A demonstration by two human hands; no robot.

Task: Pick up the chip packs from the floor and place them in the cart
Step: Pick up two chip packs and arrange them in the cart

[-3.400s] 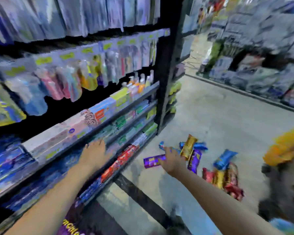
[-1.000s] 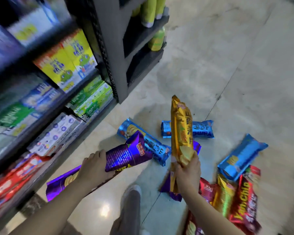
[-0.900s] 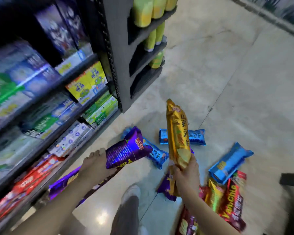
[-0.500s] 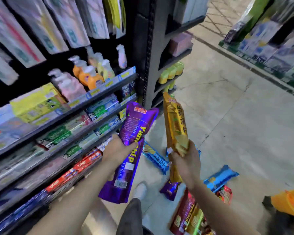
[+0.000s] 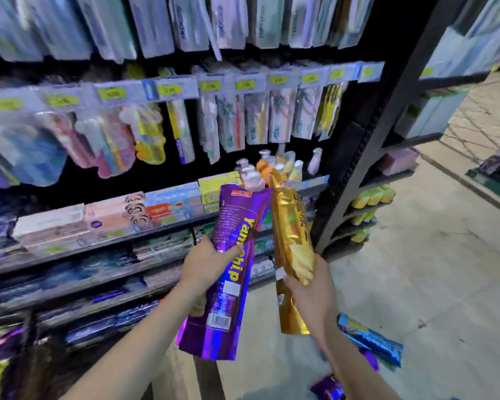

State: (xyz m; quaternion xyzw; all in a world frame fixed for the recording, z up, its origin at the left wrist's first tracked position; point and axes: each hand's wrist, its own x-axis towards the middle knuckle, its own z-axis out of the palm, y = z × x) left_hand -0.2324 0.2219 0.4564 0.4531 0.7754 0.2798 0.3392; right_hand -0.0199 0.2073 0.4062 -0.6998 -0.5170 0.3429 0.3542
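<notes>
1. Your left hand point(image 5: 207, 264) grips a purple chip pack point(image 5: 227, 272) around its middle, fingers point(image 5: 232, 251) curled across the front, the pack held upright and raised in front of the store shelves point(image 5: 104, 243).
2. Your right hand point(image 5: 312, 295) is closed around a gold chip pack point(image 5: 290, 243) near its lower half; that pack also stands upright, just right of the purple one, their top ends near each other.
3. A blue chip pack point(image 5: 371, 340) lies on the floor point(image 5: 430, 269) near your right forearm, at the lower right.
4. A second purple pack point(image 5: 328, 388) lies on the floor at the near edge, partly cut off by the frame; another bit of purple shows just beside the blue pack.
5. To your left, the shelves carry boxed goods, with hanging packets point(image 5: 145, 131) above and pump bottles point(image 5: 272, 166) just behind the raised packs.
6. A dark upright post point(image 5: 367, 157) ends the shelving on the right; beyond it, yellow-green items point(image 5: 373, 194) sit on lower shelves.
</notes>
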